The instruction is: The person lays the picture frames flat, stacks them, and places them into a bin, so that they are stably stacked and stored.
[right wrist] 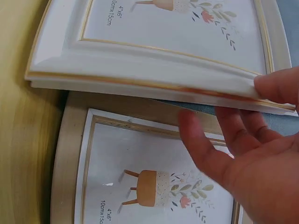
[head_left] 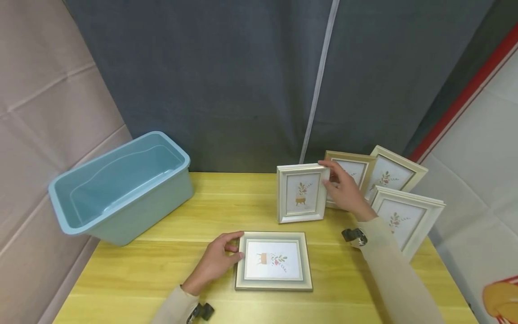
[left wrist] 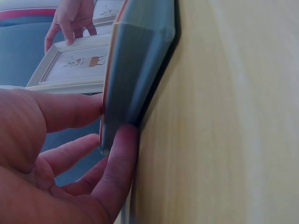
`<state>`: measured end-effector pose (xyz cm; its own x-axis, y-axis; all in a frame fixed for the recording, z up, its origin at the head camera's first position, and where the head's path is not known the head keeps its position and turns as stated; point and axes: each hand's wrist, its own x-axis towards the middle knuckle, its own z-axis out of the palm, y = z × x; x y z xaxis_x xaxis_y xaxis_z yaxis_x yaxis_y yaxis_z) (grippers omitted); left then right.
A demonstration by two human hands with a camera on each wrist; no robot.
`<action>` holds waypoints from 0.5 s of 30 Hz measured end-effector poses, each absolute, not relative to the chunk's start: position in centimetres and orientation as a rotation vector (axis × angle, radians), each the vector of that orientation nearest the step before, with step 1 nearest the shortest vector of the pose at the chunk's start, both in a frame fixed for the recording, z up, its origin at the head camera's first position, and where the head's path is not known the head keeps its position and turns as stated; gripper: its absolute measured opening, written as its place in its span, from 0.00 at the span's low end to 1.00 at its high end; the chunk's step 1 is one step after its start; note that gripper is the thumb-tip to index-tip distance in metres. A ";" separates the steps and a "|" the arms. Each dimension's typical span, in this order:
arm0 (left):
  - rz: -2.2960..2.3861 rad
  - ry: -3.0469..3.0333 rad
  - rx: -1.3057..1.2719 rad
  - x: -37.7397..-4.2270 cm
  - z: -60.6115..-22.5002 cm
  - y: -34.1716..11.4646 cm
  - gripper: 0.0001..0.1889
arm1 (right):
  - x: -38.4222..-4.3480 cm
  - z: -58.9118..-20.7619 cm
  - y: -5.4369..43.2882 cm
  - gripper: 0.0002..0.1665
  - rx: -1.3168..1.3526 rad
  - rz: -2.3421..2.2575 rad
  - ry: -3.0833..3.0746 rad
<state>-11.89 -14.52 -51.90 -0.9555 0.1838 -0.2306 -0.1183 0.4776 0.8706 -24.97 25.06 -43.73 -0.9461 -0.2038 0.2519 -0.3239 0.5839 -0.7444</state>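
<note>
A pale cream picture frame (head_left: 273, 285) lies face up near the front of the wooden table, its print turned sideways. My left hand (head_left: 218, 256) grips its left edge; in the left wrist view the thumb and fingers meet the side of the frame (left wrist: 133, 70). Farther back, a white picture frame (head_left: 301, 219) stands upright, facing me. My right hand (head_left: 344, 189) pinches its upper right corner, with the thumb (right wrist: 275, 86) on the front and fingers behind. Behind that hand stands a tan picture frame (head_left: 350, 157), partly hidden.
Two more upright frames, a cream one (head_left: 418, 173) and a white one (head_left: 421, 198), stand at the right, close to the tan one. A blue plastic bin (head_left: 158, 204) sits at the back left of the table (head_left: 162, 279). A dark curtain (head_left: 222, 90) hangs behind.
</note>
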 end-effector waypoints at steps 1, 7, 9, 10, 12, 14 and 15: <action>1.469 2.436 0.058 -11.9 -51.9 -14.5 0.30 | -24.9 -43.7 25.1 0.32 0.446 1.303 -2.668; 1.478 2.441 0.074 -12.3 -52.0 -14.6 0.30 | -24.4 -43.2 25.3 0.31 0.489 1.386 -2.651; 1.482 2.437 0.077 -12.4 -52.1 -14.6 0.30 | -24.4 -43.0 25.3 0.32 0.522 1.428 -2.638; 1.483 2.434 0.077 -12.4 -52.1 -14.6 0.30 | -24.3 -42.9 25.3 0.32 0.535 1.448 -2.630; 1.482 2.430 0.077 -12.4 -52.1 -14.6 0.30 | -24.3 -42.9 25.4 0.32 0.556 1.492 -2.604; 1.479 2.427 0.078 -12.4 -52.1 -14.6 0.30 | -24.2 -42.8 25.4 0.32 0.577 1.558 -2.554; 1.477 2.426 0.077 -12.3 -52.1 -14.6 0.30 | -24.1 -42.8 25.4 0.33 0.584 1.602 -2.521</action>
